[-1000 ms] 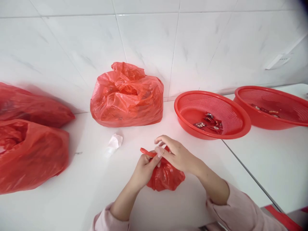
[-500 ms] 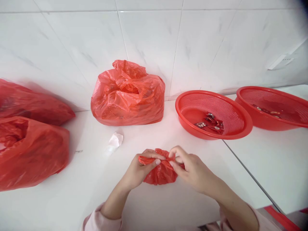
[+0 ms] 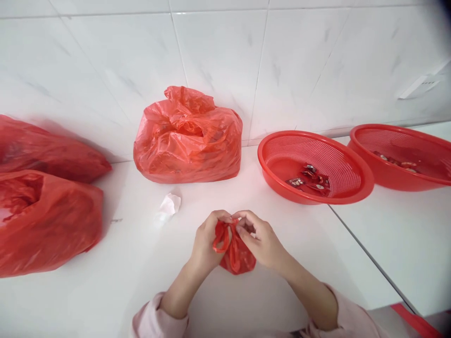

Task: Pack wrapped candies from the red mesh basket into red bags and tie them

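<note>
Head view: white table [image 3: 144,253], small red bag [image 3: 243,258] near its front middle, left hand [image 3: 207,237] and right hand [image 3: 261,238] seemingly both pinching the gathered top, fingers partly hidden. Looks like neck-bunching; next move probably calls for controlling that loose loop [image 3: 221,250].

A plain indoor work area is seen, though whether it belongs to a shop, a workshop or a home cannot be told. The far side is closed off by a wall [image 3: 218,51] faced with pale, marbled tiles, on which a white fitting [image 3: 419,87] is mounted at the right. Below it a white table [image 3: 141,253] is crossed by a dark seam. A working look is given by bulging red bags [image 3: 59,230] at the left, a large bag [image 3: 188,150] at the far middle and red baskets [image 3: 299,146] at the right.
</note>
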`<state>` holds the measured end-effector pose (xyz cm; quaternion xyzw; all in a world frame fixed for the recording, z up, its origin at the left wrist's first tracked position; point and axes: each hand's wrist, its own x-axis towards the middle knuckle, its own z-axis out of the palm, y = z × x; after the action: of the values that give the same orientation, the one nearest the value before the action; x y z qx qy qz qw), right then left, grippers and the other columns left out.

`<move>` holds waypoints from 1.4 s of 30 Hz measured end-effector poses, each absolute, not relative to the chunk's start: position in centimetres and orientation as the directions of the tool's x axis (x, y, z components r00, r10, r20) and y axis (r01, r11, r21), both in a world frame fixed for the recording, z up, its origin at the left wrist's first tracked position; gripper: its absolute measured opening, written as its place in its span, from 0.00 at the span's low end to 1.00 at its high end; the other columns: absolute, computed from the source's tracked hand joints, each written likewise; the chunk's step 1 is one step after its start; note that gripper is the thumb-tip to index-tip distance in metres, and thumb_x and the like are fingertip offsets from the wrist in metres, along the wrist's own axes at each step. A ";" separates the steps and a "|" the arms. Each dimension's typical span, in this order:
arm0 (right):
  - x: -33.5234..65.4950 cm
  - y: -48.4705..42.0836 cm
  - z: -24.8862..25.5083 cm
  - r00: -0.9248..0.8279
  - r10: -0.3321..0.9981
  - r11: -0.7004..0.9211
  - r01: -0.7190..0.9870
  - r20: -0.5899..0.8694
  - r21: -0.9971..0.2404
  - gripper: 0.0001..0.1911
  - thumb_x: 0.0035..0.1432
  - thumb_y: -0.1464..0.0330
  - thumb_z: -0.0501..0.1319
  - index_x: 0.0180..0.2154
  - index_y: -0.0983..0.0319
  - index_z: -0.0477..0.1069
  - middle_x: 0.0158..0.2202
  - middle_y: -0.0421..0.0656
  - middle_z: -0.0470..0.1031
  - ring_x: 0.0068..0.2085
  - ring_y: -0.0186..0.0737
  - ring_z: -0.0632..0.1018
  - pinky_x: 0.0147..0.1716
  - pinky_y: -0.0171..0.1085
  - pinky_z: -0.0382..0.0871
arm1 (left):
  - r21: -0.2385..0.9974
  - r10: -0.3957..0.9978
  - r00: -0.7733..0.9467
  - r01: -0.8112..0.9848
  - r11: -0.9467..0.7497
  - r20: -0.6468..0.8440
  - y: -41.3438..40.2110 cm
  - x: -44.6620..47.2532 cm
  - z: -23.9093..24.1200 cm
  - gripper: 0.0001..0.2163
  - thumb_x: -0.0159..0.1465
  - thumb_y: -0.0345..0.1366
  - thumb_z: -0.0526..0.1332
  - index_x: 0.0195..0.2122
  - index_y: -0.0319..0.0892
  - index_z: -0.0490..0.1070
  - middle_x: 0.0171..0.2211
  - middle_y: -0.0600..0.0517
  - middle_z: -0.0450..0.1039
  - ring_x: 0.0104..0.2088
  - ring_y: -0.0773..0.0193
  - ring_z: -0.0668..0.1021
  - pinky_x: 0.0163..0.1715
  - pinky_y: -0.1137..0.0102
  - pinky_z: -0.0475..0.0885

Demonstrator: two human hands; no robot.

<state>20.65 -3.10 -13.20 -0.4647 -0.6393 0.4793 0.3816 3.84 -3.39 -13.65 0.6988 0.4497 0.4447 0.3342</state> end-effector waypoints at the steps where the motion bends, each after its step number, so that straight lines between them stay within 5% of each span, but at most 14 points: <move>1: 20.5 -3.2 -13.5 -0.266 0.964 0.073 0.195 0.019 -0.978 0.11 0.65 0.67 0.54 0.48 0.58 0.67 0.31 0.38 0.73 0.33 0.35 0.75 0.34 0.34 0.69 | 0.852 0.918 0.180 0.345 -0.394 0.352 -3.4 4.0 -13.9 0.16 0.61 0.25 0.58 0.47 0.50 0.62 0.39 0.55 0.73 0.38 0.66 0.78 0.36 0.72 0.72; 4: 20.6 -3.0 -13.7 -0.314 0.948 -0.023 0.085 -0.049 -0.996 0.13 0.64 0.62 0.55 0.48 0.59 0.71 0.33 0.40 0.74 0.35 0.36 0.76 0.35 0.35 0.70 | 0.813 0.888 0.169 0.358 -0.460 0.428 -3.4 4.3 -14.5 0.25 0.59 0.24 0.60 0.55 0.53 0.59 0.38 0.55 0.72 0.36 0.66 0.77 0.37 0.71 0.72; 8: 21.4 -2.3 -12.9 -0.425 0.898 -0.105 0.042 -0.113 -0.994 0.13 0.62 0.62 0.58 0.42 0.62 0.75 0.37 0.43 0.77 0.36 0.36 0.77 0.35 0.35 0.70 | 0.782 0.878 0.134 0.407 -0.471 0.459 -3.5 4.0 -14.8 0.24 0.59 0.25 0.61 0.55 0.52 0.62 0.35 0.55 0.67 0.32 0.68 0.75 0.33 0.72 0.71; 16: 20.8 -2.5 -11.0 -0.382 0.923 0.087 0.335 -0.051 -0.938 0.07 0.55 0.72 0.58 0.35 0.60 0.74 0.34 0.40 0.79 0.33 0.34 0.76 0.34 0.33 0.70 | 0.832 0.923 0.203 0.402 -0.382 0.326 -3.6 2.4 -13.5 0.11 0.61 0.31 0.63 0.45 0.47 0.74 0.39 0.51 0.78 0.37 0.62 0.80 0.37 0.69 0.74; 23: 20.6 -2.9 -11.8 -0.364 0.879 0.477 0.679 0.309 -0.557 0.06 0.52 0.75 0.56 0.29 0.60 0.68 0.29 0.39 0.78 0.27 0.33 0.74 0.26 0.32 0.60 | 0.854 0.929 0.203 0.370 -0.366 0.311 -3.4 1.4 -13.1 0.10 0.67 0.35 0.58 0.45 0.48 0.78 0.41 0.51 0.80 0.41 0.61 0.80 0.41 0.68 0.74; 27: 20.8 -3.3 -13.6 -0.437 0.836 0.542 0.751 0.330 -0.378 0.05 0.50 0.76 0.54 0.27 0.60 0.65 0.23 0.39 0.74 0.23 0.32 0.71 0.23 0.33 0.52 | 0.875 0.966 0.087 0.410 -0.259 0.245 -3.6 0.4 -13.4 0.11 0.67 0.39 0.58 0.43 0.46 0.79 0.42 0.49 0.80 0.41 0.59 0.80 0.41 0.67 0.74; 32: 20.8 -3.6 -15.0 -0.452 0.863 0.505 0.745 0.227 -0.436 0.05 0.50 0.76 0.54 0.28 0.60 0.64 0.25 0.38 0.75 0.23 0.32 0.70 0.23 0.33 0.51 | 0.951 0.998 -0.012 0.304 -0.051 0.058 -4.0 0.4 -13.7 0.13 0.65 0.45 0.59 0.39 0.44 0.80 0.41 0.48 0.80 0.45 0.55 0.79 0.43 0.66 0.72; 36: 21.0 -3.6 -15.0 -0.415 0.902 0.409 0.738 0.117 -0.537 0.05 0.52 0.75 0.54 0.30 0.60 0.65 0.28 0.38 0.75 0.26 0.33 0.71 0.24 0.32 0.54 | 0.994 0.994 0.004 0.008 0.112 -0.112 -4.2 0.7 -13.6 0.13 0.65 0.46 0.60 0.39 0.43 0.78 0.41 0.47 0.78 0.50 0.54 0.75 0.49 0.64 0.69; 42: 20.9 -3.4 -16.2 -0.435 0.894 0.386 0.626 0.107 -0.677 0.05 0.53 0.75 0.55 0.30 0.59 0.65 0.29 0.38 0.73 0.27 0.34 0.71 0.27 0.33 0.61 | 0.962 0.998 0.038 -0.269 -0.036 0.049 -4.3 0.4 -11.7 0.08 0.61 0.43 0.65 0.33 0.44 0.72 0.35 0.52 0.73 0.40 0.62 0.74 0.44 0.68 0.68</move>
<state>20.86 -3.44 -16.19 -0.4762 -0.7982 0.2834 0.2364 0.44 -4.27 -11.66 0.4493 0.4056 0.5624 0.5633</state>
